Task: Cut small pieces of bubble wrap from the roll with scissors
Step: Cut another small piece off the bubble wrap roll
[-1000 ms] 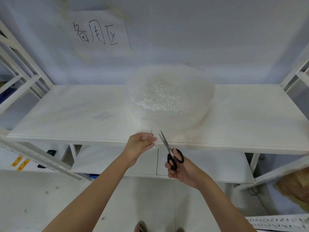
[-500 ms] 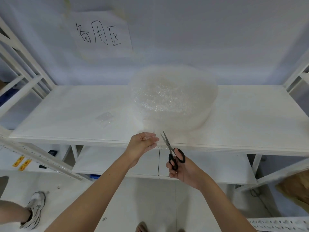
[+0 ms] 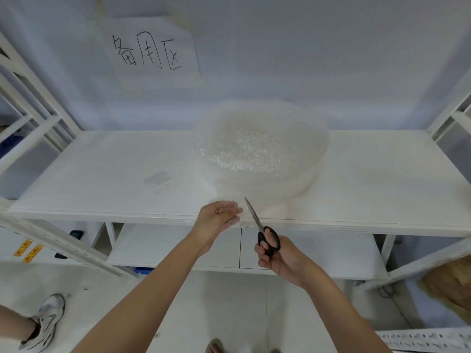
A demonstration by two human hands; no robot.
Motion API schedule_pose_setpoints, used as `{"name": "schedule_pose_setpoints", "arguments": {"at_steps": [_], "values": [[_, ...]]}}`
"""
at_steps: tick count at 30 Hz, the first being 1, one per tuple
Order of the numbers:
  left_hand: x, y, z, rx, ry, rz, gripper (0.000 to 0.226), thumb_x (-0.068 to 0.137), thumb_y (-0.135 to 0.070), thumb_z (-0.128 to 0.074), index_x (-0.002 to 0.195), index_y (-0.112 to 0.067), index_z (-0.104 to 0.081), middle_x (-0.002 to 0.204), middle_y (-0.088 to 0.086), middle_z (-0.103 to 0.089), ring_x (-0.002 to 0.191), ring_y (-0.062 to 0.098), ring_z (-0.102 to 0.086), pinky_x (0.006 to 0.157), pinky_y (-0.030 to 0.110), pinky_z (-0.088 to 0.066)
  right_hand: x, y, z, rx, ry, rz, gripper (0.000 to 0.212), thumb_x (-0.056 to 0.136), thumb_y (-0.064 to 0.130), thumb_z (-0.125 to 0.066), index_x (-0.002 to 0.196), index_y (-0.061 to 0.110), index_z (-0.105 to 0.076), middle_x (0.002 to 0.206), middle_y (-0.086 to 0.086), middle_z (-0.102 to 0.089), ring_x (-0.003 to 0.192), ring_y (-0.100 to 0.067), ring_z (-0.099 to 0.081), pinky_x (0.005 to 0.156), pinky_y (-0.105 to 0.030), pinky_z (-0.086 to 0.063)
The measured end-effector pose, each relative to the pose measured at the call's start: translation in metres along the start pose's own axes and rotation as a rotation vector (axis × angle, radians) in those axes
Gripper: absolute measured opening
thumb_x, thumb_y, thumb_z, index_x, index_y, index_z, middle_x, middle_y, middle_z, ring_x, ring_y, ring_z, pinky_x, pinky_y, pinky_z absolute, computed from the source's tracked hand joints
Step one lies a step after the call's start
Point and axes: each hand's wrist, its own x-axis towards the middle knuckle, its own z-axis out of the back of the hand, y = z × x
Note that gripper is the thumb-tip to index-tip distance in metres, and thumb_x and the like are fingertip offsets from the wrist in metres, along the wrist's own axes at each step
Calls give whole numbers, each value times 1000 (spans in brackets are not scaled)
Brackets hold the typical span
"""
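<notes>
A small clear cut piece of bubble wrap (image 3: 157,180) sat on the white metal shelf (image 3: 102,179) at about 10 o'clock from the person's hands, so at least one piece looked done. The left hand (image 3: 216,216) pinched the loose clear tail of wrap (image 3: 235,208) at the shelf's front edge, thumb and fingers curled on the film. Just to its 3 o'clock, the black-handled scissors (image 3: 260,225) pointed toward 11 o'clock, blades nearly together, handles wrapped by the right hand (image 3: 276,256). The big translucent bubble wrap roll (image 3: 260,149) stood at 12 o'clock from both hands, behind the tail. Honestly the trick here seemed to be keeping that tail taut and feeding the film deep into the blades, since slack wrap tends to fold instead of cutting.
</notes>
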Motion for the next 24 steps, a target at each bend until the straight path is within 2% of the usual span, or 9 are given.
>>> {"name": "schedule_pose_setpoints", "arguments": {"at_steps": [5, 8, 14, 18, 24], "values": [[-2, -2, 2, -5, 0, 9, 18, 87, 2, -68, 105, 3, -66, 96, 14, -74, 89, 15, -71, 73, 17, -55, 0, 1, -4, 12, 6, -16, 48, 79, 54, -63, 71, 10, -45, 70, -5, -48, 57, -18, -36, 62, -30, -45], [-3, -1, 3, -6, 6, 10, 18, 87, 2, -68, 105, 3, -66, 94, 12, -74, 88, 14, -71, 74, 17, -55, 1, 5, -7, 22, 25, -33, 49, 80, 56, -57, 73, 10, -46, 72, -5, -50, 58, -19, -39, 64, -31, -47], [-2, -2, 7, 11, -1, -7, 13, 88, 1, -67, 100, 0, -68, 93, 12, -75, 86, 16, -71, 74, 17, -55, 1, 5, -9, -14, -22, -14, 46, 80, 52, -61, 70, 11, -43, 68, -4, -45, 57, -18, -34, 62, -28, -43], [0, -5, 7, 4, 5, -22, 13, 88, 2, -66, 101, 0, -67, 95, 15, -73, 87, 17, -70, 74, 18, -55, -1, 3, -8, 13, -38, 11, 37, 82, 40, -64, 68, 11, -44, 69, -5, -40, 57, -17, -34, 59, -27, -40], [0, -10, 3, 0, 33, -14, 16, 87, 1, -67, 103, 1, -67, 95, 13, -74, 88, 16, -71, 76, 19, -55, -7, 10, -10, 27, -75, 46, 27, 86, 28, -61, 73, 8, -49, 71, -6, -47, 57, -16, -35, 60, -28, -41]]}}
